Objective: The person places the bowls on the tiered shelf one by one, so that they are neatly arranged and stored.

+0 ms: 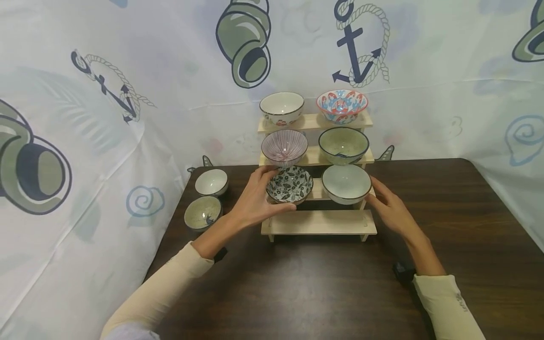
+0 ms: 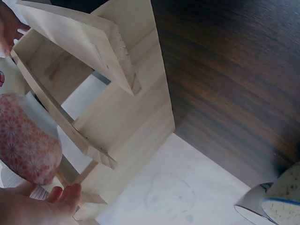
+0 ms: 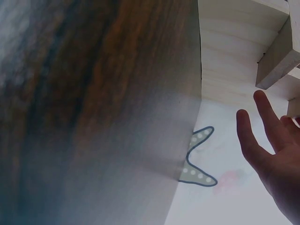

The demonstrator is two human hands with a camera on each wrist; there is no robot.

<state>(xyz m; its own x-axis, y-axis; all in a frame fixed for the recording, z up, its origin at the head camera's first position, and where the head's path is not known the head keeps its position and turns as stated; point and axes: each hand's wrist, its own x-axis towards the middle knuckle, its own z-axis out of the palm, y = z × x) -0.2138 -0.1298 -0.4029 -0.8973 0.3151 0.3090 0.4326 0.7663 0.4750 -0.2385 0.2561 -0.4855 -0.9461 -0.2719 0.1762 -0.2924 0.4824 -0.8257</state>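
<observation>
My left hand point(image 1: 257, 193) holds a bowl with a black-and-white leaf pattern inside point(image 1: 290, 184), thumb along its near side and fingers behind its left rim. In the left wrist view a bowl with a red floral outside point(image 2: 28, 138) sits close above the left fingers. My right hand point(image 1: 393, 208) grips the right edge of a pale bowl with a dark rim point(image 1: 346, 182), thumb low in front. Two of that hand's fingers point(image 3: 267, 117) stick out apart in the right wrist view. Both bowls overlap the third tier of a wooden step stand point(image 1: 318, 222).
Higher on the stand are a white bowl point(image 1: 282, 106), a red-and-blue patterned bowl point(image 1: 342, 104), a purple-striped bowl point(image 1: 284, 146) and a green bowl point(image 1: 343, 144). Two more bowls, one white point(image 1: 211, 182) and one speckled green point(image 1: 202, 212), stand left on the dark table point(image 1: 314, 288).
</observation>
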